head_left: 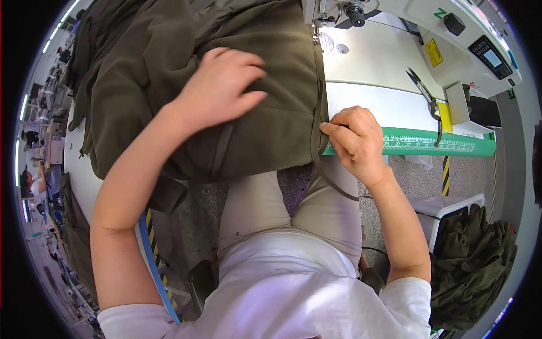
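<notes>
A large piece of olive-green fabric (276,85) covers the left of the sewing table, its right edge running under the needle area of a white sewing machine (389,11). My left hand (228,82) is over the fabric with its fingers spread, slightly blurred. At the fabric's right edge, my right hand (355,138) pinches a narrow olive strip (322,101) between thumb and forefinger. From there the strip's tail hangs down past the table's front edge toward my lap.
Thread snips (423,87) lie right of the machine bed, by a small white box (466,110). A green ruler strip (429,141) lines the table's front edge. Below on the right, a white bin (446,206) stands beside heaped olive cloth (474,265). Other people work far left.
</notes>
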Available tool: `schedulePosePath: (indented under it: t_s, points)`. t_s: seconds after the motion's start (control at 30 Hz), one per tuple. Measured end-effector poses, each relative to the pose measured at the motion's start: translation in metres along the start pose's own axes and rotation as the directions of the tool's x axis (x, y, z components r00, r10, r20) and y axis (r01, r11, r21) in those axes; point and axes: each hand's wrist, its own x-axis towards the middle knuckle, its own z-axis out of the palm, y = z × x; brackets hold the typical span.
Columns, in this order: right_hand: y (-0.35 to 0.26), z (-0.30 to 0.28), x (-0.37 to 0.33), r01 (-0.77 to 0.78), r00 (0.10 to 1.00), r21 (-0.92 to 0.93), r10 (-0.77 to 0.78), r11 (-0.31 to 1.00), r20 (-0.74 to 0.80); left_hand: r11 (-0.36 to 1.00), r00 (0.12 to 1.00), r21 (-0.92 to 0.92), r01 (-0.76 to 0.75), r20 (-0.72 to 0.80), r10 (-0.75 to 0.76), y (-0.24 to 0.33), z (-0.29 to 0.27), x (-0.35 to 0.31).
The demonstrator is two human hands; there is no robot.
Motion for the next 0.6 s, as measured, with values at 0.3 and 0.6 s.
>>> schedulePosePath:
  t_s: [0.3,0.6]
  points:
    - [-0.003,-0.002,-0.002,-0.043,0.999,-0.034,0.044,0.998,0.014,0.892,0.911,-0.184,-0.413,-0.102,0.4,0.065,0.009,0.054]
    - [-0.005,0.002,0.004,0.009,0.992,-0.015,-0.011,1.0,-0.123,0.643,0.868,-0.627,-0.44,-0.111,0.485,0.126,0.004,0.024]
